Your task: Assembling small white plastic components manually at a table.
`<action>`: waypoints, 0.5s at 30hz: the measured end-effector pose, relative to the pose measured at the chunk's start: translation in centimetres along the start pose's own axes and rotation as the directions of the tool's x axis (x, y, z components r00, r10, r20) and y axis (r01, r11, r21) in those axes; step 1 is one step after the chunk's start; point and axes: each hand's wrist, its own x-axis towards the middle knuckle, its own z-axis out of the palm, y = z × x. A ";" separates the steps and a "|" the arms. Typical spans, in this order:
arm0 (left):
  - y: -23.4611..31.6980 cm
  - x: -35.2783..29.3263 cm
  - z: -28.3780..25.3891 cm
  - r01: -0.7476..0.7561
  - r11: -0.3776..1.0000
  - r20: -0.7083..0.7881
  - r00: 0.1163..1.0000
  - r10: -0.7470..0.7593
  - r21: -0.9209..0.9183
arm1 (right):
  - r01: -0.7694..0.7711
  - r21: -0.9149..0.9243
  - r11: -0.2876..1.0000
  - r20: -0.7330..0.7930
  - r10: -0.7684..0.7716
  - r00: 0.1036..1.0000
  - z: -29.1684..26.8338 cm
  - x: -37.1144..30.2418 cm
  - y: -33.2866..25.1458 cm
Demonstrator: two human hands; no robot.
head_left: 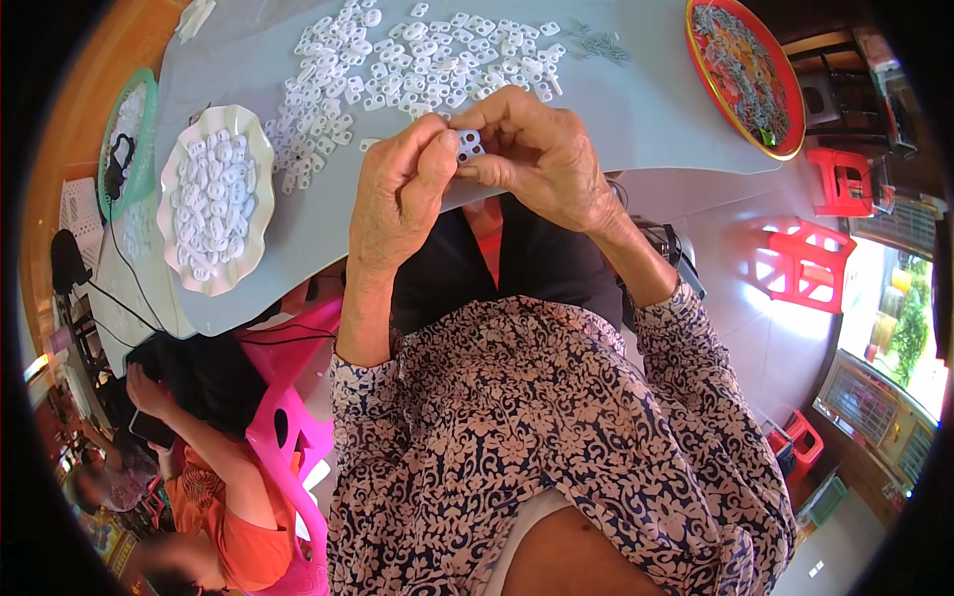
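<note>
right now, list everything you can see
Held piece: one, white with dark holes, between both hands
Loose pieces: many, white, on the table
Table: one, grey-blue, ahead
Wavy-edged dish: one, cream, table's left
Dish pieces: many, white, heaped in dish
Round tray: one, red, yellow-rimmed, table's right
Metal parts: many, grey, in tray, on table
Basket: one, green, far left
Stools: at least three, red, floor at right
Chair: one, pink, lower left
Other people: at least two, lower left, one in orange
Patterned top: one, dark and beige, lower middle
Left fingers: one set, bare, on held piece
Right fingers: one set, bare, on held piece
</note>
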 end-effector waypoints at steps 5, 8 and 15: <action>0.4 0.2 0.2 -0.024 1.000 0.010 1.000 0.024 -0.004 | 0.133 -0.147 0.980 -0.042 -0.141 0.989 0.1 0.0 -0.1; 0.3 0.2 0.2 -0.025 1.000 0.013 1.000 0.025 0.003 | 0.155 -0.187 0.970 -0.074 -0.171 0.982 0.4 -0.1 0.1; -0.1 0.1 0.3 0.007 0.999 0.003 1.000 -0.006 -0.039 | 0.094 -0.106 0.990 -0.063 -0.101 0.993 0.1 0.1 0.0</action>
